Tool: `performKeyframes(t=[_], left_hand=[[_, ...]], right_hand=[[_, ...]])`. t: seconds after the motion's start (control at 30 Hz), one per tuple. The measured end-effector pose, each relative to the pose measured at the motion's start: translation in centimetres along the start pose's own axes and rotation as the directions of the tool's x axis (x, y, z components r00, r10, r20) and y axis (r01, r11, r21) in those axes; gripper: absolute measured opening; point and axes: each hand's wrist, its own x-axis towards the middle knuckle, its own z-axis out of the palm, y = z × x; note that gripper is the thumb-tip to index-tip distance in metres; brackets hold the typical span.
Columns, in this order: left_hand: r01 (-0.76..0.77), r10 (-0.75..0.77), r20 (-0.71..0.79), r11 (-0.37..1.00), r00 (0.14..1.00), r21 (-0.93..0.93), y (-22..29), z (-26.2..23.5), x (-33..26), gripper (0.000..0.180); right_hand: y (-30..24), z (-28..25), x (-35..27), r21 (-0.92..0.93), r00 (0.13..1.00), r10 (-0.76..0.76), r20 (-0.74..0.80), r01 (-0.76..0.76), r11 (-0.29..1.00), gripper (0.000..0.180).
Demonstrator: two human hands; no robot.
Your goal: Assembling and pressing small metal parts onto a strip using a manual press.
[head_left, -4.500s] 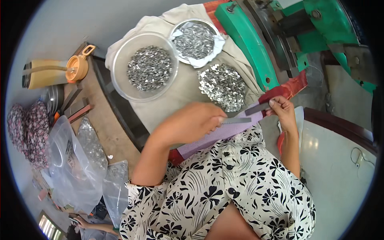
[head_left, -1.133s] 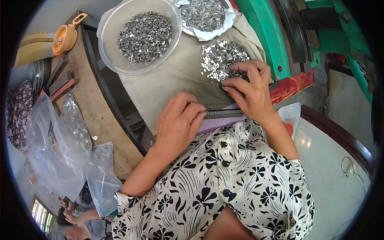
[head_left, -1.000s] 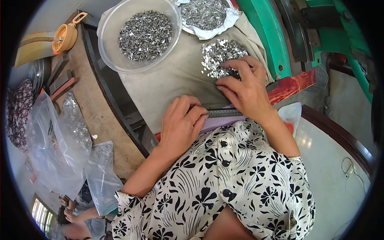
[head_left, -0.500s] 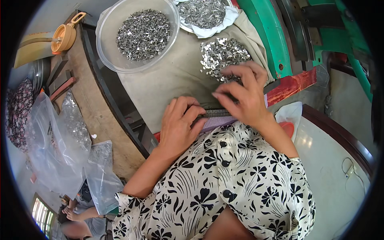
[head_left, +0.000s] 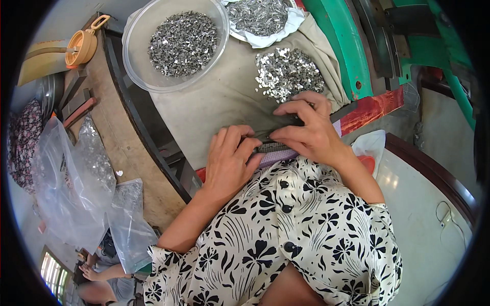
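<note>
My left hand (head_left: 229, 157) curls its fingers and thumb round the left end of a dark ribbed metal strip (head_left: 274, 147), which lies along the near edge of the cloth. Above the strip's middle, my right hand (head_left: 312, 128) pinches with thumb and forefinger; a small dark metal piece shows at the fingertips, partly hidden. Just beyond the right hand, a loose pile of small shiny metal pieces (head_left: 286, 71) is spread on the grey-green cloth (head_left: 219, 104).
A clear plastic tub (head_left: 133, 66) of small metal parts stands far left, beside a lined bowl of pins (head_left: 258, 18). Green machine framing (head_left: 347, 56) borders the right. Plastic bags (head_left: 71, 188) hang over the wooden bench (head_left: 127, 137) at left. Another person's hand (head_left: 92, 273) shows lower left.
My right hand has come down and nearer from the metal pile to the ribbed strip, its thumb and forefinger closing together. My left hand has barely moved.
</note>
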Motion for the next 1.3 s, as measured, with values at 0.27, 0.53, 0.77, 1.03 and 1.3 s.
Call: performKeyframes(t=[0.27, 0.53, 0.77, 1.03, 1.3], left_hand=[[-0.001, 0.001, -0.022, 1.000, 1.000, -0.005, 0.4, -0.1, -0.4, 0.026], [-0.015, 0.014, -0.079, 1.000, 0.997, -0.005, -0.1, 0.6, -0.7, 0.015], [-0.024, 0.022, -0.053, 0.999, 0.998, -0.035, -0.1, 0.4, -0.7, 0.025], [-0.043, 0.044, -0.032, 0.998, 0.999, 0.041, 0.1, 0.5, -0.4, 0.040], [-0.329, 0.336, -0.001, 0.923, 0.942, 0.199, -0.2, 0.4, -1.2, 0.020]], right_hand=[[-0.4, 0.0, 1.9, -0.046, 0.985, -0.078, 0.153, 0.086, 0.995, 0.012], [-1.5, 0.7, -1.9, -0.073, 0.995, -0.015, -0.097, 0.008, 0.997, 0.017], [-0.6, 0.3, -1.1, -0.093, 0.986, 0.037, -0.161, -0.053, 0.994, 0.023], [1.4, -0.1, 4.2, -0.251, 0.994, -0.033, -0.105, 0.006, 0.968, 0.013], [0.5, -0.1, 4.6, -0.205, 0.995, 0.048, -0.084, -0.064, 0.977, 0.014]])
